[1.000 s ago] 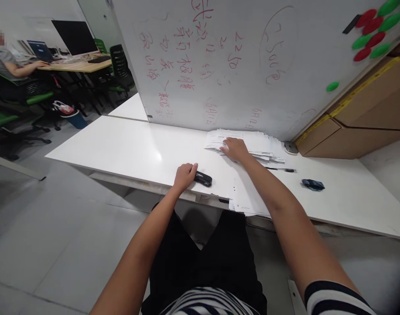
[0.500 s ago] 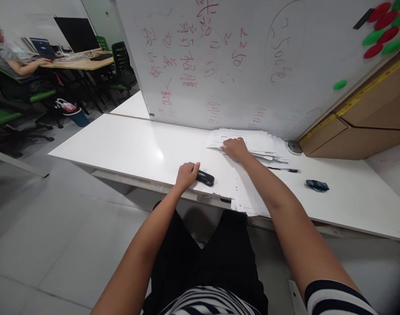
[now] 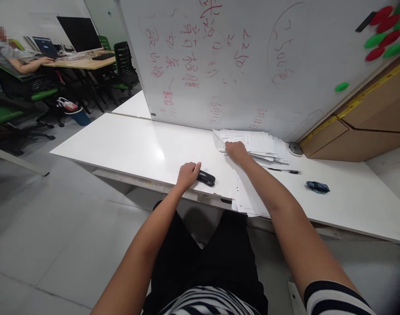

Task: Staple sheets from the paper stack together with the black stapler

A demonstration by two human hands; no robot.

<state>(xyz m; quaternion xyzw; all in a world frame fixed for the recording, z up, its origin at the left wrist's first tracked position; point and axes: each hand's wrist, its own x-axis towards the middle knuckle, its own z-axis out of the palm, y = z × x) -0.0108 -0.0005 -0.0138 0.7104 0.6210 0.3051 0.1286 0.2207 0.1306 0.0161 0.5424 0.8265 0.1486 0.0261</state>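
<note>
My left hand (image 3: 187, 174) is curled around the near end of a black stapler (image 3: 205, 178) that lies close to the front edge of the white table (image 3: 128, 144). My right hand (image 3: 236, 151) reaches to a fanned stack of printed sheets (image 3: 259, 143) at the foot of the whiteboard, its fingers pinching the stack's near left edge. More white sheets (image 3: 247, 197) lie under my right forearm and hang over the table's front edge.
A whiteboard (image 3: 219, 57) with red writing and coloured magnets stands along the table's back. A black pen (image 3: 283, 171) and a small dark object (image 3: 317, 187) lie right of the stack. Cardboard boxes (image 3: 367, 122) sit at the right. A person works at a far-left desk.
My right hand has drawn slightly back on the stack and the top sheets' left edge has lifted. My left hand stays on the stapler.
</note>
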